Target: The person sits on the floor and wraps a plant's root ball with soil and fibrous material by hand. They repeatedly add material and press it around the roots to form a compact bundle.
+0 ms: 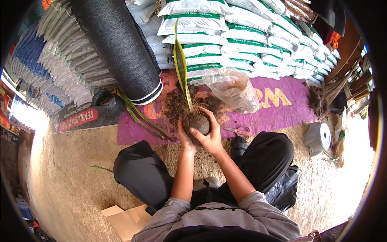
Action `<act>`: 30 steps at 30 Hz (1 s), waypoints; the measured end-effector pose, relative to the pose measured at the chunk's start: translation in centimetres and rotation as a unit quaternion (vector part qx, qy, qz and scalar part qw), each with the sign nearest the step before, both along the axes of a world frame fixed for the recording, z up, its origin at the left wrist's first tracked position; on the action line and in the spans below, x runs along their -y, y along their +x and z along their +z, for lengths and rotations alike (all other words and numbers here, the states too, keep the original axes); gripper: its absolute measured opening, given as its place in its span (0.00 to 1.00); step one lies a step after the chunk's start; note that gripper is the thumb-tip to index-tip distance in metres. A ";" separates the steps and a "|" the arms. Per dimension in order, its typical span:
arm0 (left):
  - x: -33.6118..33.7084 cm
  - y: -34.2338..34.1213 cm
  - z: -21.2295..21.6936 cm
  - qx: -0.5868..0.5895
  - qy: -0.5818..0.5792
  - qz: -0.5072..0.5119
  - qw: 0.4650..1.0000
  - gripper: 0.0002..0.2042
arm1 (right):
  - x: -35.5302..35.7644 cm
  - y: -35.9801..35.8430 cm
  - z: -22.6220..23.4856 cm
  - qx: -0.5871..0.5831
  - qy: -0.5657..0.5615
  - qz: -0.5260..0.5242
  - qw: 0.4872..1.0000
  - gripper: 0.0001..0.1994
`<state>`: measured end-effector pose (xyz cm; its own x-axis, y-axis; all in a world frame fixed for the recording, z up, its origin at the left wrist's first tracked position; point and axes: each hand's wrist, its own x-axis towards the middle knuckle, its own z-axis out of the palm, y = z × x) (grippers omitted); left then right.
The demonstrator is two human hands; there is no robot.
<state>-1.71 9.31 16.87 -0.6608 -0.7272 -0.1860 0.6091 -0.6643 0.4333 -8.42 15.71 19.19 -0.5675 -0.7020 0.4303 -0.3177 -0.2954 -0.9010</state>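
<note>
Between my palms sits the round brown root ball [200, 124] of a snake plant, fibrous roots sticking out around its top. Its single yellow-edged green leaf [181, 66] stands up, pointing away from me. My left hand [185, 136] cups the ball's left side. My right hand [211, 138] wraps its right side, the thumb lying across the near face. Loose dark soil [172, 108] is spread just behind it on a purple banner [278, 113]. To the right of my right hand lie scissors [243, 131] with red handles. Cut-looking long leaves [141, 120] rest to the left.
A crumpled clear plastic bag [240, 90] stands behind the soil. Stacked white-green sacks [246, 38] and a black mesh roll [115, 44] line the back. A black pot [108, 103] sits left, a grey pot [316, 138] right. Cardboard [125, 222] and a black bag [285, 186] lie near my legs.
</note>
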 end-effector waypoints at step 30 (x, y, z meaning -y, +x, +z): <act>-0.8 -0.7 0.1 -0.027 -0.004 -0.021 0.999 0.40 | -0.2 0.5 1.9 -0.176 0.060 -0.122 0.975 0.34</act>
<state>-2.36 10.16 16.99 -0.7002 -0.6992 -0.1442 0.6027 -0.6873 0.4055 -7.93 15.92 21.09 -0.5561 -0.6216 0.5517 -0.6612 -0.0713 -0.7468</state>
